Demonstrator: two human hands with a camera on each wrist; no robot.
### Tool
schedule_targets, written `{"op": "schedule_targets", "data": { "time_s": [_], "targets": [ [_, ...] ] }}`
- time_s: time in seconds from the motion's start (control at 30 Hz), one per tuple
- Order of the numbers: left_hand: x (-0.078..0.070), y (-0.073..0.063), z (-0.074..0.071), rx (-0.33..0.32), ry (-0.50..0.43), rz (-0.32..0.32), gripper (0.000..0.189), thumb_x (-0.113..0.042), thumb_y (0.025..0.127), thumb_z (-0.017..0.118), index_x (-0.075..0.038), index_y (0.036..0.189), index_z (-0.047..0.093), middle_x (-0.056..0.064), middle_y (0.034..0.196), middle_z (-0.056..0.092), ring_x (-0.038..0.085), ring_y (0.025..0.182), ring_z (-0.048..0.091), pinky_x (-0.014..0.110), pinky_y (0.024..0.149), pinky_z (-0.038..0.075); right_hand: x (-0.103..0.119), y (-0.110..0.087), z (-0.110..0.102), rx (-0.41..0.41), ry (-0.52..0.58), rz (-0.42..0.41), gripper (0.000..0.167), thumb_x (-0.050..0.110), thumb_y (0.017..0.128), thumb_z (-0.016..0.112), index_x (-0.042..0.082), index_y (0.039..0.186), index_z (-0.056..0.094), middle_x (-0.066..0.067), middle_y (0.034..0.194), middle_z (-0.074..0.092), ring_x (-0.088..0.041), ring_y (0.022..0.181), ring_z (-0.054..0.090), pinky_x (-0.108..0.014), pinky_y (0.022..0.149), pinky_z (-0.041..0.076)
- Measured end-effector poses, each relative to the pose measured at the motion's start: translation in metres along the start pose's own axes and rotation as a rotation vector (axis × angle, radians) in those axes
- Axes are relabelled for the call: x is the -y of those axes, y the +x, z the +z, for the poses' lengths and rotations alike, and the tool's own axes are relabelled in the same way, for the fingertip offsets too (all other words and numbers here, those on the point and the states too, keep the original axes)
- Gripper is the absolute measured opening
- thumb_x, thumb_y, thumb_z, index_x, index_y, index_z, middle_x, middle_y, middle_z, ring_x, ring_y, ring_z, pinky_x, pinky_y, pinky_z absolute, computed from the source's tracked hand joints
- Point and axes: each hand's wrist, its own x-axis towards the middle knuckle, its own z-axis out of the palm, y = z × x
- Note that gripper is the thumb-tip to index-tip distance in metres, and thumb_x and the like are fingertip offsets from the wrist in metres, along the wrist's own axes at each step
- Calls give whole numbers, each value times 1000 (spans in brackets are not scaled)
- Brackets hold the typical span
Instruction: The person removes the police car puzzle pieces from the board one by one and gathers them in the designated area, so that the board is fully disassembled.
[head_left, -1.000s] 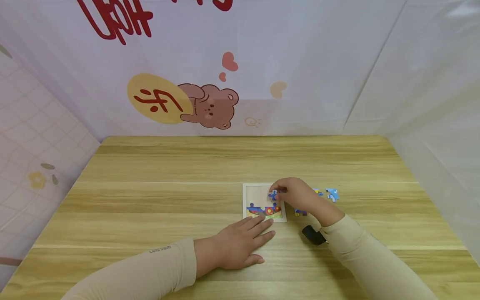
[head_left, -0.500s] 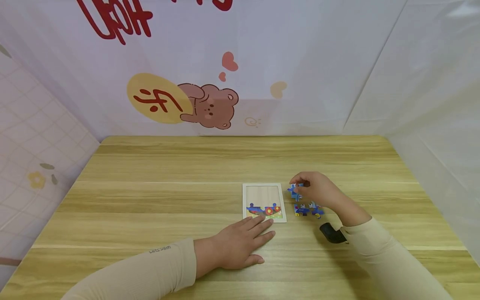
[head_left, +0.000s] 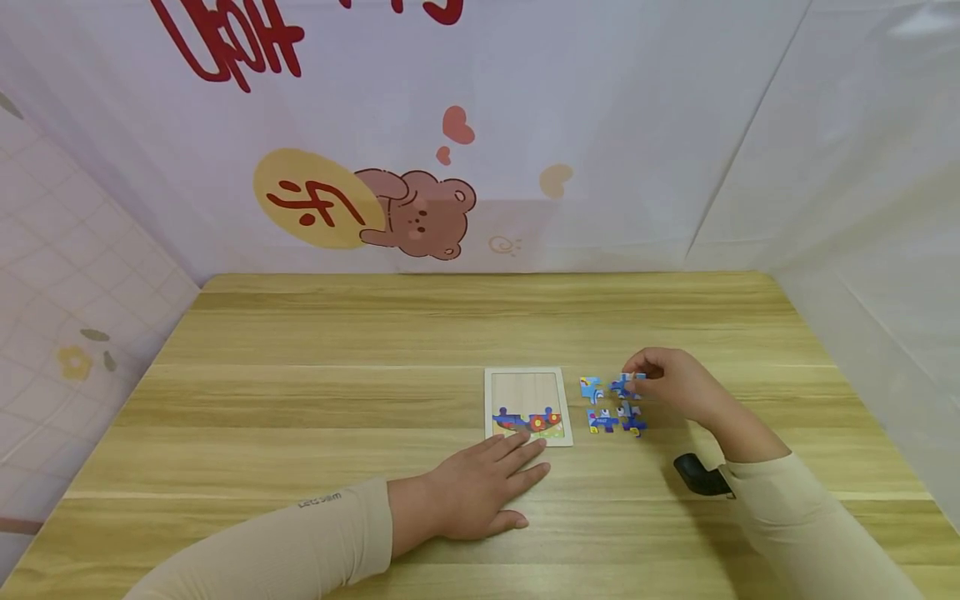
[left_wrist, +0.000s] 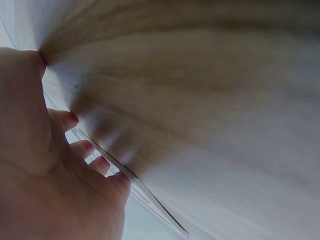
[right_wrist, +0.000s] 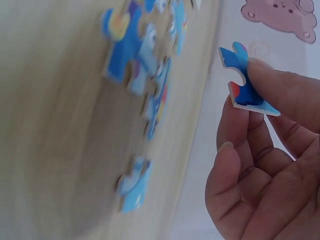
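My right hand (head_left: 678,385) pinches a blue jigsaw piece (right_wrist: 247,94) with a small red patch between thumb and fingertips; in the right wrist view it is raised off the table. Below and around it lie several loose blue pieces, among them a light-blue one (head_left: 590,388) and a darker one (head_left: 602,422). To their left is a pale puzzle tray (head_left: 568,408), its near part filled with joined pieces (head_left: 536,422) showing red, blue and yellow. My left hand (head_left: 480,487) lies palm down with fingers spread, fingertips at the tray's near edge (left_wrist: 150,197).
A wooden table (head_left: 337,333) carries everything. Behind it hangs a white cloth (head_left: 615,125) printed with a bear. A black curved part (head_left: 697,475) juts from the right wrist over the table.
My right hand has moved with the blue jigsaw piece from above the tray rightward to over the loose pieces. The left hand has stayed still.
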Motion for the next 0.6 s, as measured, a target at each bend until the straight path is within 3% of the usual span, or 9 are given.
{"op": "schedule_targets", "data": {
  "time_s": [0.23,0.6],
  "targets": [
    [0,-3,0,1,2,5,63,-55,100,32,-20,152,32,4,159,25,24,146,21,33,114,26,-17,-12,-4,4,21,52,15,10,90,66,0,101,65,-6,89,62,-18,78,52,-29,66,47],
    [2,-5,0,-12,2,19,62,-55,100,32,-19,152,33,5,158,26,25,146,22,33,114,26,-33,-24,-5,3,-14,87,17,14,87,71,1,98,67,-3,84,56,-17,78,47,-26,64,42]
  ]
}}
